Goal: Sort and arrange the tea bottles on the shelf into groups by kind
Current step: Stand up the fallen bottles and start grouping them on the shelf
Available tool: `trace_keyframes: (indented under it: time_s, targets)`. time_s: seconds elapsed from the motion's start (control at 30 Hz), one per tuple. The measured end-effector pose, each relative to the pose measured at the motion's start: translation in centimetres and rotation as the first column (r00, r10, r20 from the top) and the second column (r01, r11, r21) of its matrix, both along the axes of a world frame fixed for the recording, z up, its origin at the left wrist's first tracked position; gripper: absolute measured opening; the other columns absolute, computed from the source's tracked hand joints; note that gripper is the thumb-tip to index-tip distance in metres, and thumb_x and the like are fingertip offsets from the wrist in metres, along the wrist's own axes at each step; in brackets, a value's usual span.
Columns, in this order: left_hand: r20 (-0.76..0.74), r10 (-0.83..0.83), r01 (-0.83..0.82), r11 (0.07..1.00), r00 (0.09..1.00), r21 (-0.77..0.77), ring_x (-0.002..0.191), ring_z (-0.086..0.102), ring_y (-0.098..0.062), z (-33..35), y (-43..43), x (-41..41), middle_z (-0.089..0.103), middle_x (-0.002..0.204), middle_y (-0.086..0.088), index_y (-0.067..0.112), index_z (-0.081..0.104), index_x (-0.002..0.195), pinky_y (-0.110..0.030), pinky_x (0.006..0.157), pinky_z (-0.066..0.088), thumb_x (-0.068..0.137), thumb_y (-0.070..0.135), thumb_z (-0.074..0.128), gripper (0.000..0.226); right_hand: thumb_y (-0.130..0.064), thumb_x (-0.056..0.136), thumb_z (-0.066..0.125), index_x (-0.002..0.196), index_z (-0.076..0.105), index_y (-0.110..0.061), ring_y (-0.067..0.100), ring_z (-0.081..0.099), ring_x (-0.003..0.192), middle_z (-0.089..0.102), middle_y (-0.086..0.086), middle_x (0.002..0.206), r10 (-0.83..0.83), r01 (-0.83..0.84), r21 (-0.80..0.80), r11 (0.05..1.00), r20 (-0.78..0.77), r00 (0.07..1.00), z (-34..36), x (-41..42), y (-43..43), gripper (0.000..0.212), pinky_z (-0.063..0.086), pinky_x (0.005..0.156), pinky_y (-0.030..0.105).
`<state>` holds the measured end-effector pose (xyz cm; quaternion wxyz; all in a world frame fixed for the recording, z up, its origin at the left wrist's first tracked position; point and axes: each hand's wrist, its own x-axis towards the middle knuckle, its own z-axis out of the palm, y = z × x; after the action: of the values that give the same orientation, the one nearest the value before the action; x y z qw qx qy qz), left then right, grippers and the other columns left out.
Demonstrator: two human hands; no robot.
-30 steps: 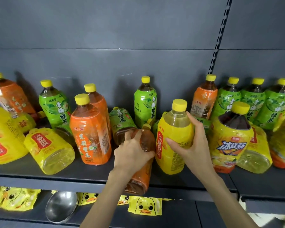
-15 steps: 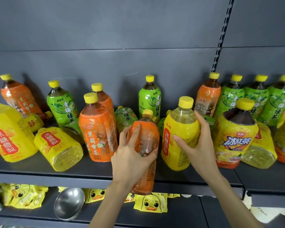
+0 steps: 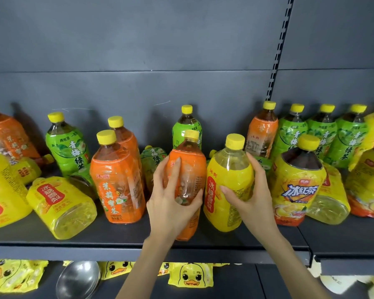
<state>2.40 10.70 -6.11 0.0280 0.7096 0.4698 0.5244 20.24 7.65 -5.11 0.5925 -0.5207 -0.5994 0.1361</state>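
Fingers (image 3: 173, 172) of our left hand (image 3: 171, 209) curl round the orange tea bottle (image 3: 191, 167), near-upright at the front of the shelf (image 3: 117, 242). Just right of them, our right hand (image 3: 254, 201) grips the standing yellow bottle (image 3: 229, 169). Another orange bottle (image 3: 117, 182) stands just left.

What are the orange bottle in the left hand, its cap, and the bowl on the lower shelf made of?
Orange bottle: clear plastic, probably PET, under a glossy printed film sleeve; tea shows through the neck. Cap: opaque yellow plastic, fairly matte. Bowl: polished metal, likely stainless steel; mirror-like reflections.
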Motion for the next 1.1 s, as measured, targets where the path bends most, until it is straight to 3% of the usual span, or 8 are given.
trace_keyframes:
  time_s: [0.17, 0.3, 0.5, 0.6, 0.67, 0.8, 0.97, 1.1]
  targets:
    - [0.1, 0.014, -0.021, 0.997, 0.995, 0.069, 0.133, 0.023, -0.009, -1.8, 1.3, 0.8, 0.017, 0.148, 0.001, 0.032, 0.018, 0.144, -0.029, 0.097, 0.039, 0.077, 0.056, 0.065, 0.085, -0.056, 0.069, 0.07, 0.141, 0.027, -0.041, 0.008, 0.042, 0.129, 0.041, -0.012, 0.14, 0.058, -0.059, -0.03, 0.998, -0.025, 0.998, -0.2, 0.5, 0.0, 0.086, 0.045, 0.101, 0.045]
    - [0.137, 0.02, -0.03, 0.997, 0.99, 0.075, 0.135, 0.013, -0.01, -3.0, 1.5, 0.7, 0.013, 0.144, -0.001, 0.029, 0.01, 0.141, -0.031, 0.107, 0.02, 0.068, 0.041, 0.072, 0.096, -0.058, 0.069, 0.07, 0.142, 0.023, -0.045, 0.007, 0.041, 0.131, 0.039, -0.013, 0.142, 0.106, -0.111, -0.063, 0.992, -0.073, 0.992, -0.3, 0.5, -0.3, 0.088, 0.043, 0.103, 0.046]
    - [0.085, 0.046, -0.047, 0.999, 0.995, 0.012, 0.139, 0.01, -0.013, -2.7, 1.7, 0.1, 0.005, 0.151, 0.003, 0.029, 0.007, 0.146, -0.037, 0.108, 0.023, 0.076, 0.037, 0.065, 0.092, -0.063, 0.068, 0.07, 0.14, 0.022, -0.05, 0.0, 0.043, 0.127, 0.042, -0.03, 0.136, 0.206, -0.226, -0.122, 0.966, -0.157, 0.966, -1.1, 1.2, -1.6, 0.088, 0.044, 0.104, 0.042]
    - [0.087, 0.065, -0.076, 0.988, 0.994, 0.132, 0.142, 0.016, -0.026, -1.6, 0.3, 0.2, 0.009, 0.151, -0.004, 0.017, 0.018, 0.146, -0.036, 0.113, 0.024, 0.086, 0.032, 0.066, 0.078, -0.056, 0.071, 0.07, 0.136, 0.027, -0.054, 0.001, 0.046, 0.125, 0.045, -0.029, 0.134, 0.229, -0.25, -0.119, 0.961, -0.169, 0.959, -1.0, 0.6, -2.2, 0.079, 0.046, 0.1, 0.044]
    - [0.128, -0.059, 0.031, 0.978, 0.99, 0.208, 0.142, 0.018, -0.016, 0.7, -1.2, 0.9, 0.016, 0.149, -0.002, 0.017, 0.022, 0.144, -0.025, 0.114, 0.023, 0.089, 0.035, 0.061, 0.069, -0.055, 0.072, 0.07, 0.135, 0.027, -0.056, 0.003, 0.045, 0.127, 0.045, -0.027, 0.136, 0.251, -0.271, -0.116, 0.956, -0.163, 0.954, -0.9, -0.2, -2.5, 0.076, 0.047, 0.1, 0.043]
    - [0.176, -0.325, 0.332, 0.943, 0.929, -0.009, 0.14, 0.025, -0.006, 4.9, -2.5, 2.0, 0.027, 0.15, 0.009, 0.036, 0.015, 0.145, -0.032, 0.112, 0.03, 0.082, 0.058, 0.055, 0.078, -0.054, 0.074, 0.071, 0.136, 0.029, -0.053, 0.002, 0.045, 0.127, 0.044, -0.026, 0.137, 0.297, -0.319, -0.115, 0.941, -0.173, 0.939, -1.3, -2.0, -3.1, 0.075, 0.045, 0.102, 0.039]
    - [0.123, -0.286, 0.305, 0.935, 0.95, -0.179, 0.128, 0.042, -0.008, 4.4, -2.1, 1.9, 0.046, 0.138, 0.009, 0.028, 0.03, 0.143, -0.04, 0.103, 0.043, 0.075, 0.069, 0.054, 0.082, -0.031, 0.084, 0.066, 0.136, 0.033, -0.045, -0.001, 0.047, 0.125, 0.047, -0.031, 0.133, 0.396, -0.422, -0.148, 0.894, -0.179, 0.901, -0.7, -1.4, -3.4, 0.064, 0.043, 0.098, 0.021]
    - [0.13, -0.257, 0.276, 0.948, 0.958, -0.161, 0.124, 0.046, -0.009, 4.5, -2.1, 1.8, 0.051, 0.132, 0.008, 0.023, 0.038, 0.139, -0.037, 0.1, 0.045, 0.075, 0.067, 0.055, 0.079, -0.061, 0.079, 0.06, 0.128, 0.048, -0.044, 0.0, 0.042, 0.128, 0.05, -0.022, 0.132, 0.313, -0.306, -0.16, 0.938, 0.02, 0.949, 0.0, 1.5, -1.6, 0.053, 0.038, 0.106, 0.025]
